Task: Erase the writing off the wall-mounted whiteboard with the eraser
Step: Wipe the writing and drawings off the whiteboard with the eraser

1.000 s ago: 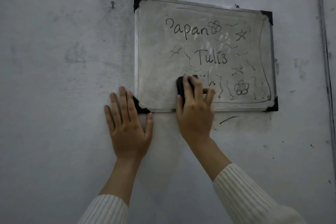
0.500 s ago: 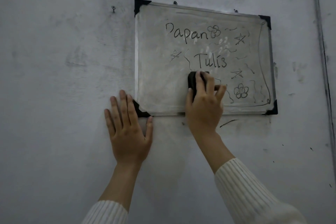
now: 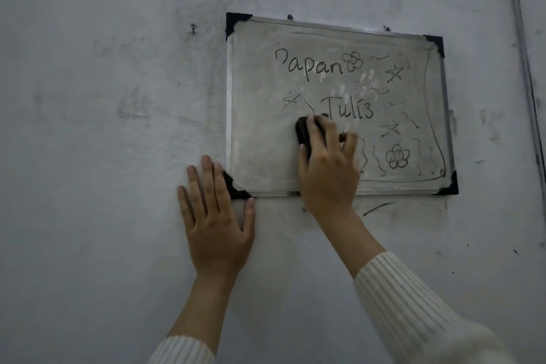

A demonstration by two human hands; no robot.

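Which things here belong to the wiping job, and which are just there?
Part of the job: the whiteboard; the writing on it; the eraser, held against the board by the right hand; the left hand, flat on the wall at the board's lower left corner.

Just there: the nail in the wall; the dark streak below the board.

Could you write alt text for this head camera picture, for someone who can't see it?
A person's right hand holds a black eraser against a wall-mounted whiteboard, just below and left of the handwritten word "Tulis"; "Papan", stars and flowers stand unerased. The left hand lies flat on the grey wall by the board's lower-left corner.
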